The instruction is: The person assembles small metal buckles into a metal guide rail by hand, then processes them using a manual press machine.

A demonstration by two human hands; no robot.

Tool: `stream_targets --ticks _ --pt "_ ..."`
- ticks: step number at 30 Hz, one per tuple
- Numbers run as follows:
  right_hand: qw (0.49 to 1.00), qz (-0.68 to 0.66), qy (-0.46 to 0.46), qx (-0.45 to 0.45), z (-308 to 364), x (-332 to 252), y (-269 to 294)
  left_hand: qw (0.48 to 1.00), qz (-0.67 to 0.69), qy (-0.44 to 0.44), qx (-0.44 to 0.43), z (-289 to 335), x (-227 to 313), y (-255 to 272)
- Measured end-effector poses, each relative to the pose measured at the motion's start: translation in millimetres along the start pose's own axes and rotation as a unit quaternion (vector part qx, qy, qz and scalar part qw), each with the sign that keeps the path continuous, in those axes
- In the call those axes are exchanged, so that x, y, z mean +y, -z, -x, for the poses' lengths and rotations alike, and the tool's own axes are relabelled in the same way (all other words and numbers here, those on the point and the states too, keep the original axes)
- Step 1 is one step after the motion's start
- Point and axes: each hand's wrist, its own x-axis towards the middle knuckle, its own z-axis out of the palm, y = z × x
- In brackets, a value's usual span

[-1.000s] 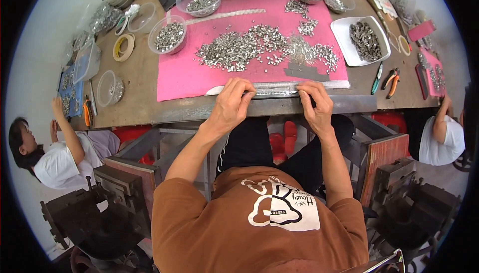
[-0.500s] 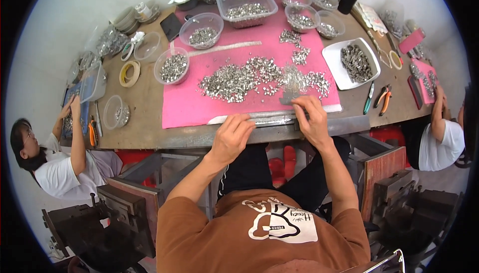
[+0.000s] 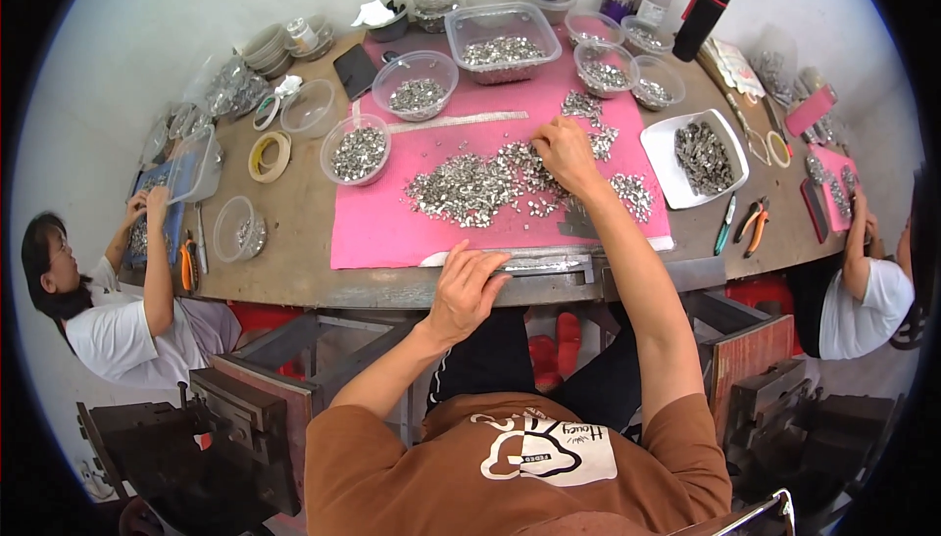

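Note:
My right hand [image 3: 566,156] reaches over the far right of a pile of small silver metal pieces [image 3: 461,191] on a pink mat [image 3: 382,232]. Its fingers are bent down and drawn together at the pieces; whatever they pinch is hidden. At the table's front edge, my left hand [image 3: 465,286] has its fingers closed beside a narrow metal bar [image 3: 549,267]. I cannot make out what, if anything, is in them. A dark grey flat piece [image 3: 578,222] lies on the mat under my right forearm, near a smaller heap of silver pieces [image 3: 632,195].
Clear plastic bowls [image 3: 416,85] and a large clear tub [image 3: 503,41] of metal pieces stand behind. At right are a white tray [image 3: 668,166], orange-handled pliers [image 3: 755,225] and a black bottle [image 3: 704,17]. Tape [image 3: 270,157] lies left. A co-worker [image 3: 108,311] sits left, another [image 3: 863,291] right.
My right hand has moved away from the front edge, out to the far part of the pile. My left hand stays at the edge. The whole view has shifted slightly.

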Motion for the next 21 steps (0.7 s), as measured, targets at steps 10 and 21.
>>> stream_targets --ticks 10,21 --pt "1.000 -0.024 0.004 -0.018 9.6 2.6 7.6 0.992 -0.111 0.038 0.042 -92.4 -88.9 10.2" --pt "0.966 -0.246 -0.061 -0.050 130.8 -49.9 86.0 0.962 -0.252 0.105 -0.024 -126.7 -123.2 -7.7"
